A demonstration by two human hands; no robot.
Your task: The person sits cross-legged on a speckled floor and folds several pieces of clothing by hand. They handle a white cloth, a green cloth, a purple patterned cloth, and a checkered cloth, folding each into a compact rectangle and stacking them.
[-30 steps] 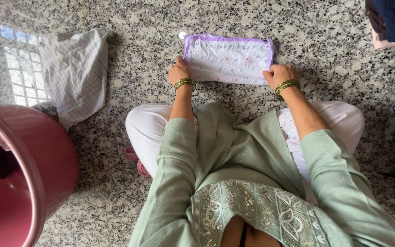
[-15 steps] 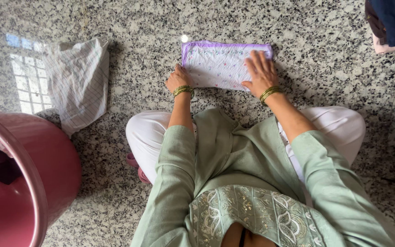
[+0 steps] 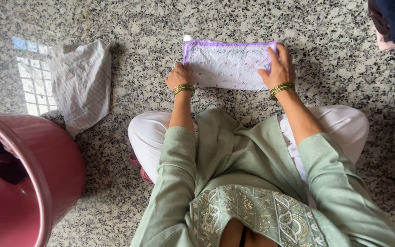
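— Down on the speckled floor [image 3: 325, 41], the right hand [image 3: 280, 68] has slid from the corner onto the white, purple-edged cloth [image 3: 227, 64]; it's lying flat, fingers spread.

— And the left hand [image 3: 178, 75]?

— Curled at the cloth's left edge, pinning it. Folded checked cloth [image 3: 83, 84] lies apart by the pink tub [image 3: 33, 174].

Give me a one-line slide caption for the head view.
Seated on a speckled granite floor, left hand and right hand press a folded purple-edged white cloth flat; checked cloth and pink tub sit alongside.
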